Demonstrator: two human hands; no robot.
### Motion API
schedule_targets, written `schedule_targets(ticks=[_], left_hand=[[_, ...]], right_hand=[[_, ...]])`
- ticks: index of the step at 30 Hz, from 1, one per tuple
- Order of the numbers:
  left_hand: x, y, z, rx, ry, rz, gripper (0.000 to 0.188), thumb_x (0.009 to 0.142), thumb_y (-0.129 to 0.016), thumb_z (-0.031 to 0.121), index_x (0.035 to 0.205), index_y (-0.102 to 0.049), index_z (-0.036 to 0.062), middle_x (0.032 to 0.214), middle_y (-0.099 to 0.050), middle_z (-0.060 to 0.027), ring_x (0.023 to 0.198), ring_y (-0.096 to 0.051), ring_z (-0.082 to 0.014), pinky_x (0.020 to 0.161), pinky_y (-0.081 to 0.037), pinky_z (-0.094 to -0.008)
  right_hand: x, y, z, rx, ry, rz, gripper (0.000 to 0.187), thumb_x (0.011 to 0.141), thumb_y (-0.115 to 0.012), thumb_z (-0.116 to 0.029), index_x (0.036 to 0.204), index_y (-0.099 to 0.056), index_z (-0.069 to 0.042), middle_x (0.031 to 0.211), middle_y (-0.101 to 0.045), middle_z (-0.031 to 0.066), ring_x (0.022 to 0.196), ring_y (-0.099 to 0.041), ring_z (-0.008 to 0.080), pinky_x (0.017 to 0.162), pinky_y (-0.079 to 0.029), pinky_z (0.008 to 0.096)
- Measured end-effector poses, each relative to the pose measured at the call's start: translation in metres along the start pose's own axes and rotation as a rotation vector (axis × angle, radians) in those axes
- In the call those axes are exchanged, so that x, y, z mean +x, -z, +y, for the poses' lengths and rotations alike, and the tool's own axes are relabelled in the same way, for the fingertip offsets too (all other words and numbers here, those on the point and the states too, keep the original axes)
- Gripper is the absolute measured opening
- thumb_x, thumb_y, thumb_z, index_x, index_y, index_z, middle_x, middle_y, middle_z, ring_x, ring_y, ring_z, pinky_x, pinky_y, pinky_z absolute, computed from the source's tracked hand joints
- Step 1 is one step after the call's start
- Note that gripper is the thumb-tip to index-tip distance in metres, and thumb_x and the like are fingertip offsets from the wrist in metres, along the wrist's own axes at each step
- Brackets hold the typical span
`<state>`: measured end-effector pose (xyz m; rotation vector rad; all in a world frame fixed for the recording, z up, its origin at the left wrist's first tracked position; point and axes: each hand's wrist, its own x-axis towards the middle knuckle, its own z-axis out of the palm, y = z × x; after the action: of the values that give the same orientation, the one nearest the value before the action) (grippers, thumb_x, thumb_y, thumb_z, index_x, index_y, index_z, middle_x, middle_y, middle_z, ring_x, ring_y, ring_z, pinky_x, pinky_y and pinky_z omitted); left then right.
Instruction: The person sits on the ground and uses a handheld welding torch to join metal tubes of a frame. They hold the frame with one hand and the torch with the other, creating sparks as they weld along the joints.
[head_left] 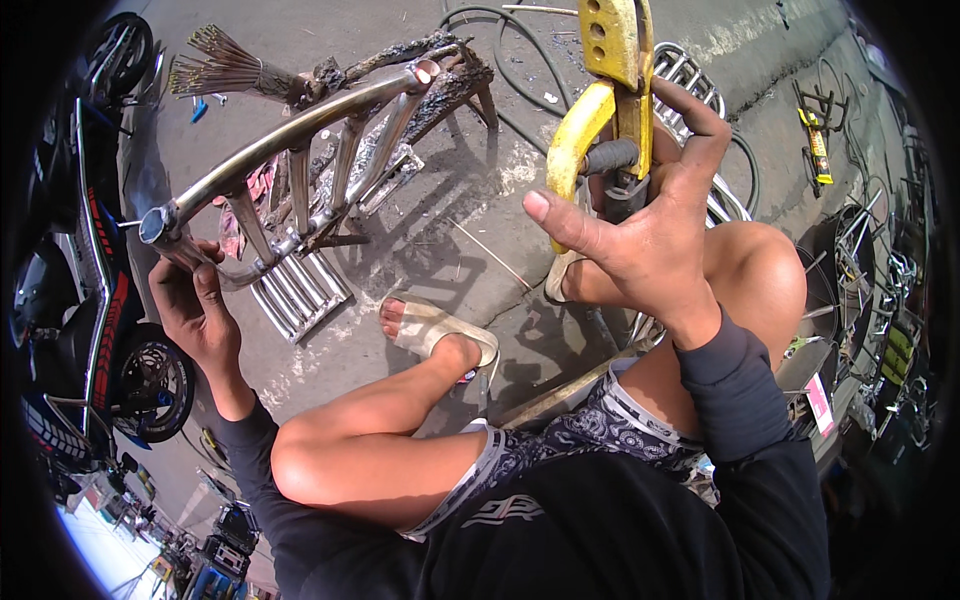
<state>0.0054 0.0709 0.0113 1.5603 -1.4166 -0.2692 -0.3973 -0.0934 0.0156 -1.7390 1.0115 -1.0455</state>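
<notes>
My left hand (198,308) is closed round the near left end of a welded metal tube frame (290,125), beside its open round tube end. The frame has a long curved tube, a lower tube and several short struts between them; it slants up to the right. My right hand (650,220) is raised, its thumb stretched out to the left and its other fingers behind a yellow metal tool (578,130). This tool has a plate with holes, a curved yellow arm and a grey wrapped cylinder; its exact kind is unclear. The fingertips are partly hidden.
Behind the frame stands a rough, spatter-covered metal stand (455,85) with a bundle of thin rods (225,68) beside it. A slatted metal grille (300,295) lies on the concrete. Cables (510,60) curl at the back. A motorcycle (95,270) stands left; metal parts (875,270) crowd the right.
</notes>
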Motion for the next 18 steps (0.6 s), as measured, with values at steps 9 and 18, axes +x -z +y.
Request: schedule_targets(ticks=[9, 18], left_hand=[[0.033, 0.010, 0.027, 0.272, 0.145, -0.126, 0.034, 0.105, -0.069, 0.021, 0.129, -0.068, -0.0035, 0.103, -0.077, -0.0111, 0.093, -0.069, -0.0149, 0.086, -0.055, -0.0307], [-0.030, 0.138, 0.087, 0.625, 0.347, -0.111, 0.034, 0.102, -0.072, 0.024, 0.119, -0.069, -0.0046, 0.090, -0.071, -0.0126, 0.082, -0.062, -0.0121, 0.077, -0.052, -0.0317]], right_hand=[[0.006, 0.016, -0.049, 0.115, -0.065, 0.093, 0.101, 0.078, -0.098, -0.021, 0.147, -0.025, -0.005, 0.117, -0.061, 0.0147, 0.095, -0.068, 0.0178, 0.078, -0.058, 0.0287], [-0.004, 0.028, -0.062, 0.105, 0.054, 0.192, 0.093, 0.082, -0.095, -0.021, 0.144, -0.028, -0.008, 0.109, -0.065, 0.0171, 0.077, -0.067, 0.0153, 0.062, -0.055, 0.0254]])
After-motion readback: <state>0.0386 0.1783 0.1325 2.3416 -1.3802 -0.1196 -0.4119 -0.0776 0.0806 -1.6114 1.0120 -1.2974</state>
